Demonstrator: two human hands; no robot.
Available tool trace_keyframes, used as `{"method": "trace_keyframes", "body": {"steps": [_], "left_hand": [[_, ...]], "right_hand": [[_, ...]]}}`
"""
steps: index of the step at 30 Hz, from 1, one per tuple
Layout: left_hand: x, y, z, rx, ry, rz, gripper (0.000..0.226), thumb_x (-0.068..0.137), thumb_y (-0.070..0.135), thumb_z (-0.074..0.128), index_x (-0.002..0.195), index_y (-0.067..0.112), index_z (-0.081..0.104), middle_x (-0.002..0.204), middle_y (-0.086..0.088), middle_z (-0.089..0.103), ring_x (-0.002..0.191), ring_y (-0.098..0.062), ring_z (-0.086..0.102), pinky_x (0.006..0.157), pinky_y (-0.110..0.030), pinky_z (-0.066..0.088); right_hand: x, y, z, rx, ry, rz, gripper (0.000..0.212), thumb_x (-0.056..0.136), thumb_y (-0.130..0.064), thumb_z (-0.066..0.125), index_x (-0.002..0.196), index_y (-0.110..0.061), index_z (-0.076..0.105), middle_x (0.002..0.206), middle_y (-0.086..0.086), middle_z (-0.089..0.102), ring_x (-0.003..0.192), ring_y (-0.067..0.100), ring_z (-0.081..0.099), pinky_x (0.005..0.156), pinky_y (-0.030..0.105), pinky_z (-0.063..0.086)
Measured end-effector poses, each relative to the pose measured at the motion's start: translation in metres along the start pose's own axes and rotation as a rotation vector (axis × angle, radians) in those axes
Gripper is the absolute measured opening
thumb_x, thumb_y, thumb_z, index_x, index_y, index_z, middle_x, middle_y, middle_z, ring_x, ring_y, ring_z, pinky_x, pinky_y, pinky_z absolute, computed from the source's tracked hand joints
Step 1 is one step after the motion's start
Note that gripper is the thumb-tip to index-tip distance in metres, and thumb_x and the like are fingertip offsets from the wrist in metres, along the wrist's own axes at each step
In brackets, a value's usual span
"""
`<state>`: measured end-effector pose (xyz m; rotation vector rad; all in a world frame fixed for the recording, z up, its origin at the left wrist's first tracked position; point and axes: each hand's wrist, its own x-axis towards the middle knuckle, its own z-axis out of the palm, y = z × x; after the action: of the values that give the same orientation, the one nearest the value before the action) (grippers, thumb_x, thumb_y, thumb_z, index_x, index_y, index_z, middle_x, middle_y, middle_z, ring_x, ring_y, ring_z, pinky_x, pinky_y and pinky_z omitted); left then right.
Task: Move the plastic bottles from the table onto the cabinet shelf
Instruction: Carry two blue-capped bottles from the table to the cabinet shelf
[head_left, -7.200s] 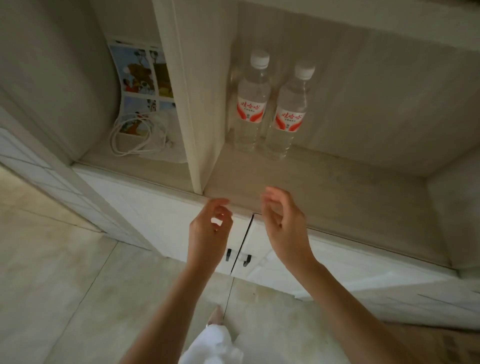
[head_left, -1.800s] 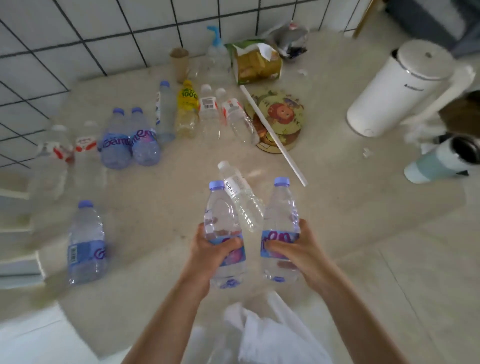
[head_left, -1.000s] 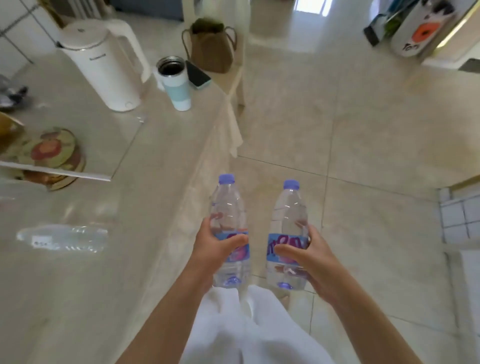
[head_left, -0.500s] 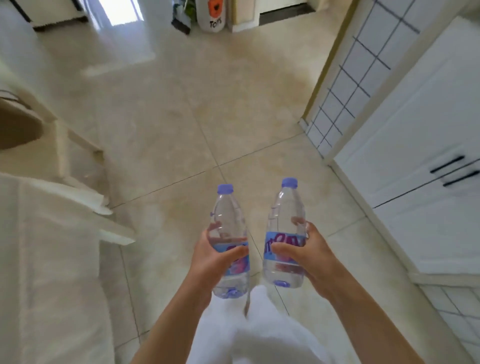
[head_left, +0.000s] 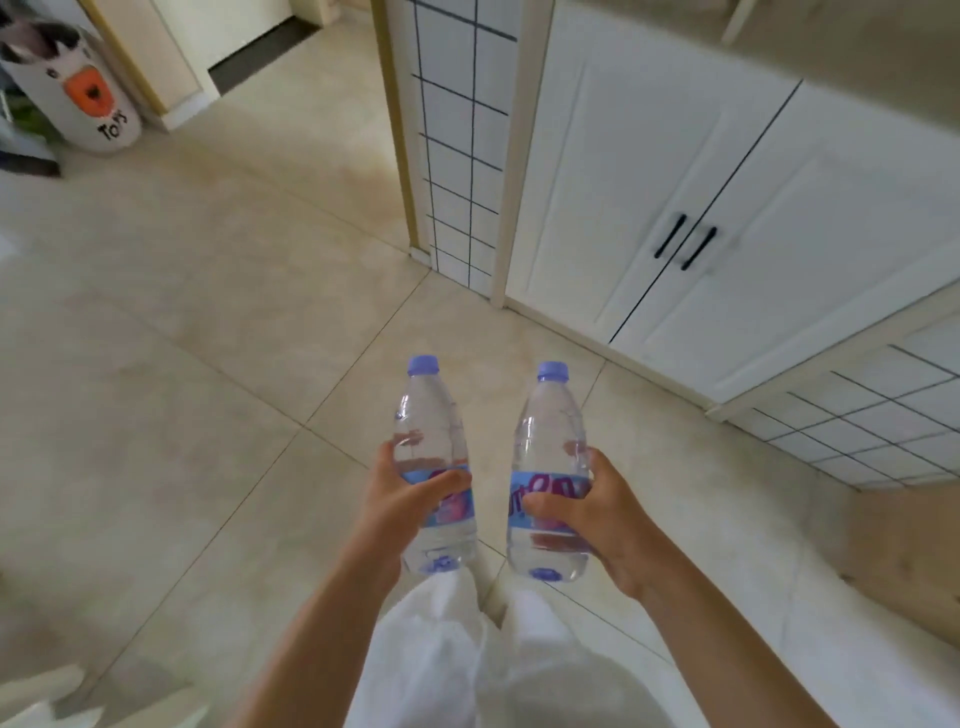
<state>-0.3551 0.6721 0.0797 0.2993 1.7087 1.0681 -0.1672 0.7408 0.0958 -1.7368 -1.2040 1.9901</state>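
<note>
I hold two clear plastic bottles with blue caps and blue-purple labels upright above the floor. My left hand (head_left: 400, 504) grips the left bottle (head_left: 428, 415) around its label. My right hand (head_left: 597, 514) grips the right bottle (head_left: 548, 426) the same way. The white cabinet (head_left: 691, 171) with two doors and black handles stands ahead to the right. Its wooden shelf top (head_left: 857, 47) shows only at the upper right corner. The table is out of view.
Beige floor tiles (head_left: 208, 312) spread ahead and left. A white tiled panel with dark grid lines (head_left: 457, 156) stands left of the cabinet. A white toy bin with an orange patch (head_left: 78, 98) sits at the far upper left. White trousers fill the bottom centre.
The view has swung further right, away from the table. The cabinet doors now lie ahead and closer. Both hands keep the same grip on the two bottles.
</note>
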Motion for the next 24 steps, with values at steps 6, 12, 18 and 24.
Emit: {"method": "trace_keyframes", "body": {"steps": [6,12,18,24], "left_hand": [[0.043,0.03,0.028,0.114,-0.109,-0.011,0.054,0.069,0.006,0.082,0.111,0.024,0.053,0.105,-0.013,0.068,0.093,-0.032,0.07,0.079,-0.044,0.058],[0.059,0.046,0.088,0.299,-0.245,-0.033,0.082,0.038,0.034,0.085,0.113,0.017,0.057,0.102,-0.015,0.071,0.089,-0.032,0.071,0.082,-0.051,0.059],[0.075,0.061,0.163,0.368,-0.303,-0.031,0.07,0.051,0.023,0.089,0.113,0.018,0.057,0.101,-0.011,0.071,0.087,-0.028,0.072,0.078,-0.045,0.06],[0.094,0.097,0.256,0.365,-0.315,0.026,0.062,0.061,0.014,0.088,0.114,0.018,0.055,0.102,-0.008,0.07,0.086,-0.024,0.071,0.067,-0.034,0.057]], "right_hand": [[0.007,-0.004,-0.014,0.123,0.187,-0.011,0.07,0.066,-0.011,0.085,0.12,-0.028,0.044,0.111,0.005,0.064,0.098,0.024,0.068,0.077,0.041,0.061],[0.011,0.0,-0.054,0.239,0.354,-0.006,0.065,0.066,-0.006,0.084,0.116,-0.025,0.046,0.106,0.0,0.065,0.091,0.019,0.067,0.062,0.025,0.057],[0.031,-0.015,-0.117,0.248,0.42,-0.018,0.067,0.066,-0.01,0.085,0.118,-0.024,0.045,0.108,0.0,0.065,0.093,0.019,0.067,0.073,0.034,0.06],[0.062,-0.055,-0.206,0.17,0.439,-0.059,0.072,0.068,-0.016,0.086,0.125,-0.02,0.044,0.115,0.003,0.064,0.101,0.023,0.066,0.086,0.045,0.058]]}}
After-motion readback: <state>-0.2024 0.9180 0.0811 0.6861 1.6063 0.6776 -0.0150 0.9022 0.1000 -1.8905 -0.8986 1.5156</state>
